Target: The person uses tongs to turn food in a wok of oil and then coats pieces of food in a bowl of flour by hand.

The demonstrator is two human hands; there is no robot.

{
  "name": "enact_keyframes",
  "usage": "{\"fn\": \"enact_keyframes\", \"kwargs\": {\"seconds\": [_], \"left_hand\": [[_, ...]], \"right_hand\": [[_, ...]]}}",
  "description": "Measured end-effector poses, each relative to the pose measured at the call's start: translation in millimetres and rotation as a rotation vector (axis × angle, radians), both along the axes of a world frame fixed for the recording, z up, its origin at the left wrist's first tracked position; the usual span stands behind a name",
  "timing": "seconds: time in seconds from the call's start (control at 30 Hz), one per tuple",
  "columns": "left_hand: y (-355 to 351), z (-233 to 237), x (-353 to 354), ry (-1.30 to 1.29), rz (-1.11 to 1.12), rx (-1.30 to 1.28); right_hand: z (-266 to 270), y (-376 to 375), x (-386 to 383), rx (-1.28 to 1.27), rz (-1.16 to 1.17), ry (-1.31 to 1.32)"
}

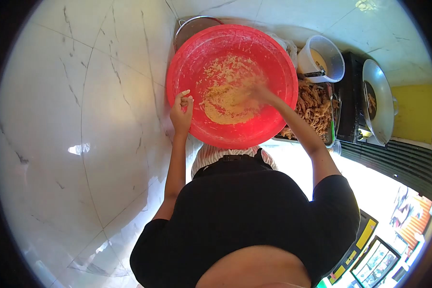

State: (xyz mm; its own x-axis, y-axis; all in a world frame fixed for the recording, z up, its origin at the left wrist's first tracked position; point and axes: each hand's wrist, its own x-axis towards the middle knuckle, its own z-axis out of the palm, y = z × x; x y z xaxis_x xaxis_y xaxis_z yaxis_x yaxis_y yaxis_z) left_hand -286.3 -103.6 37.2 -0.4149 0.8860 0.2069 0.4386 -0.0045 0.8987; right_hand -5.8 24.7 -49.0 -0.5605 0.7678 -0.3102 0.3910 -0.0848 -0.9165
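A large red plastic basin (269, 127) stands in front of my body, with a loose yellowish flour-like mix (225, 108) spread over its bottom. At the basin's left rim is my left hand (181, 113), its fingers bent over the edge and closed on it. My right hand (258, 93) reaches into the basin from the right, at the mix. Motion smears its fingers, so whether it holds any of the mix cannot be made out. Pale powder clings to the basin's inner wall.
Right of the basin lies a tray of brown fried pieces (314, 108) with green-handled tongs (332, 127). Behind it stands a clear tub (336, 65) of pale liquid. Farther right, a metal wok (381, 115) sits on a black stove (348, 96). A marble-patterned wall (115, 96) borders the left.
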Motion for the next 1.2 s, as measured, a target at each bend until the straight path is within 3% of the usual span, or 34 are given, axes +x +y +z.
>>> {"fn": "enact_keyframes", "kwargs": {"seconds": [0.1,0.33,0.4,0.43,0.5,0.53,0.6,0.63,0.7,0.8,0.93,1.0,1.03,1.1,1.17,1.2], "left_hand": [[-0.2,0.0,-0.2,0.005,-0.002,-0.015],[-0.4,0.7,-0.6,-0.012,-0.01,-0.025],[-0.8,0.7,0.2,-0.01,-0.004,-0.021],[-0.9,0.7,0.3,-0.008,0.0,-0.018],[-0.3,0.7,-0.2,-0.007,-0.002,-0.013],[-0.3,0.0,-0.3,-0.008,-0.007,-0.01],[-0.6,-0.3,-0.3,-0.004,-0.007,-0.013],[-0.4,-0.3,-0.5,-0.001,-0.007,-0.015],[-0.2,-0.3,-0.4,0.005,-0.002,-0.019],[0.4,-0.4,-0.6,0.01,-0.001,-0.003],[0.7,-4.3,-1.7,-0.028,-0.004,0.021],[-0.4,-0.9,-0.7,-0.032,0.008,0.011],[-0.2,0.0,-0.2,-0.037,0.017,0.007],[-0.5,-2.8,-0.8,-0.045,0.018,0.014],[-0.3,-3.0,-1.4,-0.049,0.018,0.023],[-0.6,-0.9,-0.9,-0.031,0.023,0.024]], "right_hand": [[10.6,-0.2,1.6,0.198,0.057,-0.129],[-24.6,9.9,7.4,0.142,0.031,-0.115],[-12.9,9.4,5.1,0.367,0.155,-0.297],[-38.9,14.7,5.8,0.367,0.156,-0.296],[-114.1,30.6,8.3,-0.071,0.141,0.179],[-88.5,20.6,1.0,-0.072,0.142,0.179],[-2.6,-17.1,-35.4,0.05,0.19,0.011],[-4.6,-23.5,-48.6,0.048,0.193,0.011],[-15.6,-34.2,-72.7,0.525,0.542,-0.116],[-33.5,-43.7,-110.9,0.593,0.459,-0.017],[-37.4,-55.1,-132.8,0.575,0.537,0.056],[-54.1,-72.9,-122.5,0.682,0.591,0.132],[-50.6,-78.1,-111.3,0.68,0.593,0.13],[-35.6,-81.3,-80.1,0.515,0.822,-0.038],[-3.9,-62.4,-59.5,0.195,1.086,-0.359],[2.2,-52.6,-45.0,0.128,0.983,-0.357]]}}
